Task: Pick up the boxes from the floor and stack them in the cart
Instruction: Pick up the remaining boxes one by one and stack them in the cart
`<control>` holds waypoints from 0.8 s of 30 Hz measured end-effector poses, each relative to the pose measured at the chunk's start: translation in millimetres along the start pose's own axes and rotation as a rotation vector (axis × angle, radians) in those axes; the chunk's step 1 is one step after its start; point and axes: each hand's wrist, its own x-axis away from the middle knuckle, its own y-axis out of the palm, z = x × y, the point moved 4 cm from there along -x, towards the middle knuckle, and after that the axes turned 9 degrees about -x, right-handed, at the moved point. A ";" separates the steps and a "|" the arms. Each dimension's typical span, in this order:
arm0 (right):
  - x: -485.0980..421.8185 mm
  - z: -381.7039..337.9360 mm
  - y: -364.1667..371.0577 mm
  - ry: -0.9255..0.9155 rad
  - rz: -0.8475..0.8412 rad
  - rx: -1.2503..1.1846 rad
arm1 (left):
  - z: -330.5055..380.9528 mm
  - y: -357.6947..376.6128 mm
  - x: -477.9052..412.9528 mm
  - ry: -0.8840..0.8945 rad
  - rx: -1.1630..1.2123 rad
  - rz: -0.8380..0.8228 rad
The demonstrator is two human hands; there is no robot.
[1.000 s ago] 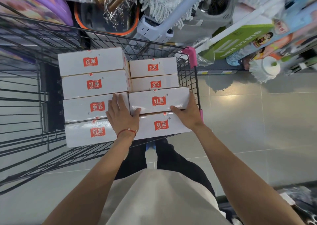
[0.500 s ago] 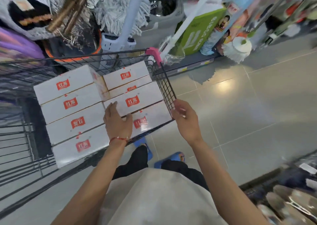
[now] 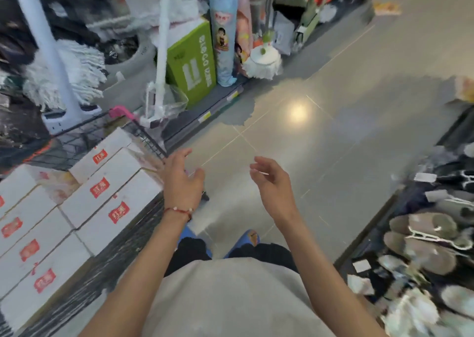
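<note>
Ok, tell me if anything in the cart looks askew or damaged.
Nothing stands out. The white boxes lie flat in two tidy rows inside the cart, none visibly crushed or tipped, though motion blur hides fine detail.

Bare floor point(image 3: 320, 141) between cart point(image 3: 143, 136) and slippers point(image 3: 431, 236)

The white boxes point(image 3: 107, 172) beside me carry red labels point(image 3: 99, 156). On the clearest one I make out 红派, though blurred. The green carton point(image 3: 191, 62) has white lettering I cannot read.
</note>
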 end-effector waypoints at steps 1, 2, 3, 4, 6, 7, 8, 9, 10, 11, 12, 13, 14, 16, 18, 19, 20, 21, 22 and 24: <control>-0.8 -2.6 -18.1 0.001 0.038 -0.025 | 16.7 13.0 -0.2 0.036 -0.010 -0.026; -1.5 -5.0 -35.6 0.002 0.076 -0.047 | 32.3 25.7 -0.9 0.072 -0.017 -0.046; -1.3 -8.6 -52.0 0.005 0.112 -0.068 | 47.1 38.0 -1.6 0.106 -0.024 -0.068; -1.4 -11.5 -68.1 0.011 0.145 -0.087 | 61.9 50.5 -2.7 0.137 -0.031 -0.092; -2.8 -15.8 -98.4 0.023 0.202 -0.123 | 89.1 74.0 -5.3 0.197 -0.023 -0.142; -4.1 -18.2 -112.3 0.027 0.228 -0.142 | 102.7 85.7 -6.7 0.225 -0.004 -0.171; -6.0 -20.4 -125.1 0.029 0.250 -0.160 | 115.1 97.6 -8.6 0.245 0.014 -0.208; -8.8 -22.4 -137.1 0.032 0.274 -0.174 | 128.6 109.1 -10.5 0.264 0.029 -0.246; -12.1 -24.7 -148.7 0.033 0.299 -0.189 | 141.3 120.4 -13.2 0.274 0.045 -0.282; -16.1 -27.2 -160.0 0.034 0.326 -0.205 | 153.4 131.7 -16.2 0.285 0.063 -0.314; -20.9 -30.1 -170.8 0.030 0.349 -0.224 | 165.5 142.5 -19.4 0.296 0.087 -0.346; -26.5 -33.3 -181.3 0.025 0.369 -0.241 | 177.7 153.0 -23.3 0.309 0.106 -0.374; -33.4 -36.7 -191.6 0.020 0.391 -0.254 | 189.9 163.9 -28.3 0.319 0.120 -0.398; -50.3 -43.9 -212.5 0.008 0.436 -0.269 | 215.6 186.1 -40.4 0.336 0.131 -0.442; -71.8 -52.6 -233.6 -0.001 0.476 -0.273 | 242.9 209.6 -55.5 0.344 0.149 -0.488; -84.5 -57.7 -244.7 -0.002 0.494 -0.274 | 257.3 221.8 -64.6 0.347 0.157 -0.511; -98.0 -63.5 -255.9 -0.004 0.512 -0.276 | 272.1 234.0 -74.4 0.352 0.166 -0.531; -112.8 -70.1 -267.6 -0.007 0.531 -0.280 | 287.8 246.4 -85.2 0.360 0.174 -0.549; -127.6 -76.7 -279.2 -0.009 0.550 -0.283 | 303.6 258.6 -96.4 0.366 0.182 -0.564; -157.9 -92.5 -302.5 -0.001 0.590 -0.291 | 338.0 282.3 -120.0 0.370 0.199 -0.593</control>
